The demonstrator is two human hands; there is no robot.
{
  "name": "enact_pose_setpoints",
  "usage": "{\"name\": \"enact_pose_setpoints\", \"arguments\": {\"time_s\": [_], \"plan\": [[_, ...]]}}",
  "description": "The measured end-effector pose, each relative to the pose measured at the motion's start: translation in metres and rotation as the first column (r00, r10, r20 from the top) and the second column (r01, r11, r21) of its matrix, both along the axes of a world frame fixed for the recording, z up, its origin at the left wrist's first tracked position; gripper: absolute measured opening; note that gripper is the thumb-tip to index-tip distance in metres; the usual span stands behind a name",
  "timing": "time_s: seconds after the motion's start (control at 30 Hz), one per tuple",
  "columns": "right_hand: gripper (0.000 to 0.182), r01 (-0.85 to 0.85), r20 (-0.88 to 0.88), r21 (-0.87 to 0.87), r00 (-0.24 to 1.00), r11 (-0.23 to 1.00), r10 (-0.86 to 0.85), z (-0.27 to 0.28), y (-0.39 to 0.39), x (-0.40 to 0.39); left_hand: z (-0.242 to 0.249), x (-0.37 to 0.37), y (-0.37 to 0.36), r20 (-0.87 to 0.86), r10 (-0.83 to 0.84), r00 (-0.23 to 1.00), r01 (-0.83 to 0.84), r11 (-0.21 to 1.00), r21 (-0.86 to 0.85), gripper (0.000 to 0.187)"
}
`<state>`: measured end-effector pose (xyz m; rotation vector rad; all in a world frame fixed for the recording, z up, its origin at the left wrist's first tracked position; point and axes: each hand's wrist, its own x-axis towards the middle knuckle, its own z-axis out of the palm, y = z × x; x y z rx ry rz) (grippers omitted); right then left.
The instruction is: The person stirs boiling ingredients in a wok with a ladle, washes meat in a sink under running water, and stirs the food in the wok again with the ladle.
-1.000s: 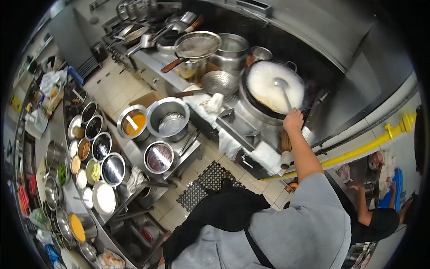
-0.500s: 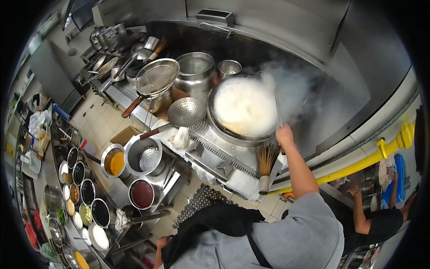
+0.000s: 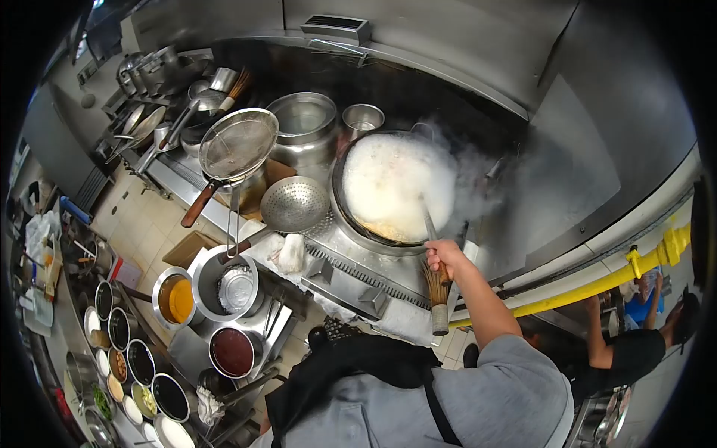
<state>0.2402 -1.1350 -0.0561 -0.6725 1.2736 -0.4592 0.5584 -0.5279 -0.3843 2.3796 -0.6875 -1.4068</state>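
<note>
My right hand (image 3: 444,257) is closed around the wooden grip of a long-handled ladle (image 3: 429,216). The ladle's shaft slants down into a large wok (image 3: 337,196) full of pale, foaming liquid, and its bowl is hidden under the foam. Steam drifts off the wok's right side. Just below my right hand, a bamboo wok brush (image 3: 439,317) stands against the stove front. Of my left side only a sliver of arm shows at the bottom edge, beside the black apron (image 3: 328,373); the hand itself is out of sight.
Left of the wok lie a perforated strainer (image 3: 295,204), a mesh sieve (image 3: 237,145) and a big steel pot (image 3: 302,119). A side table holds pots of orange liquid (image 3: 179,300) and dark red sauce (image 3: 233,352). A yellow pipe (image 3: 567,297) runs at right, near another person (image 3: 627,357).
The ladle has gone from the wok's raised far right edge down into the foam, and my right hand has drawn back toward me. My left hand has slipped out of sight. The view has shifted slightly.
</note>
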Motion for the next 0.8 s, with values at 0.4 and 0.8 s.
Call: {"name": "enact_pose_setpoints", "arguments": {"time_s": [0.4,0.8], "plan": [[0.011,-0.024,0.492,0.346,0.856,0.938,-0.160,0.016,0.031,0.023,-0.012,0.115,-0.107,-0.196,-0.049,0.979,0.049,0.999,-0.003,0.038],[0.024,-0.510,-0.790,-0.300,0.607,0.806,0.090,0.069,0.104,-0.030,-0.033,0.138,-0.177,-0.289,-0.537,0.793,0.513,0.843,-0.162,0.036]]}}
